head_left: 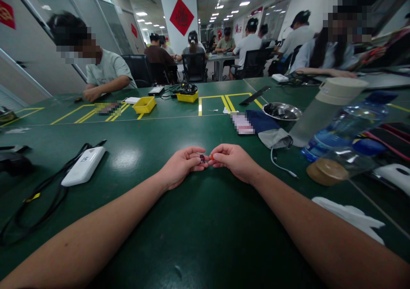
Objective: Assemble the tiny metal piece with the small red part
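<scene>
Just above the green tabletop [192,220], my two hands meet near the middle of the view. My left hand [184,163] pinches a small dark piece with red spots [202,158] between thumb and fingers; its kind is too small to make out. In my right hand [235,161], thumb and forefinger are closed on a tiny orange piece [212,157]. The fingertips of both hands almost touch, and the orange piece sits right beside the dark one. Whether the two pieces are joined cannot be seen.
To the left lies a white power bank [85,165] with black cables [57,203]. At right stand a frosted bottle [320,109], a blue-labelled bottle [346,122] and a metal bowl [282,111]. Yellow trays [144,105] lie farther back. Across the table sits a person [109,69].
</scene>
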Action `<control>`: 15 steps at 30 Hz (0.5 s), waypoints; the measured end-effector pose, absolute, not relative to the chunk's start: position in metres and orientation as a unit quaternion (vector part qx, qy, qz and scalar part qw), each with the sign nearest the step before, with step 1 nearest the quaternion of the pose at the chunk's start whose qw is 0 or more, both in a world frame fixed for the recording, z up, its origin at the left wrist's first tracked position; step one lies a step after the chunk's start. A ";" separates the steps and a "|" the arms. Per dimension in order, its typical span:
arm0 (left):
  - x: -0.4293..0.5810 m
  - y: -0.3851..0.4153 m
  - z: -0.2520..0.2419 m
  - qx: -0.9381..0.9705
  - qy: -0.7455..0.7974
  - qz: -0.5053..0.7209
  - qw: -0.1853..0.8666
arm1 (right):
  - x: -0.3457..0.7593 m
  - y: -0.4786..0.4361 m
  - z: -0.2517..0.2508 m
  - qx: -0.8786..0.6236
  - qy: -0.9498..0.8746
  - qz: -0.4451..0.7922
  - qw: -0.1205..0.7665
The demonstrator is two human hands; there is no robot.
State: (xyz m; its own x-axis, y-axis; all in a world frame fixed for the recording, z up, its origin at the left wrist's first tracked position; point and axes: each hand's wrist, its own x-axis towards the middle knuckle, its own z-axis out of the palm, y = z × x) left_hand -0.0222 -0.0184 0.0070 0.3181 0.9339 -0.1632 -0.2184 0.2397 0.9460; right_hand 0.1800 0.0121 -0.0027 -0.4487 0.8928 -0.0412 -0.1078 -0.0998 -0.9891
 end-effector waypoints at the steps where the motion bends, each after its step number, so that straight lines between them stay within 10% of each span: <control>1: -0.022 -0.018 0.007 0.449 0.401 0.425 0.676 | 0.180 0.012 -0.003 -0.355 -0.554 0.648 0.384; 15: -0.023 -0.021 0.001 0.538 0.419 0.412 0.604 | 0.177 0.009 -0.002 -0.355 -0.591 0.621 0.373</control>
State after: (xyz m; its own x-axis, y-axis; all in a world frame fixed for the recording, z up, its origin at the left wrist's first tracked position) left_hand -0.0230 -0.0205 0.0013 0.3092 0.9489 -0.0623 -0.0466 0.0805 0.9957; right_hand 0.1765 0.0089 -0.0018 -0.4694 0.8830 -0.0003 -0.0423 -0.0228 -0.9988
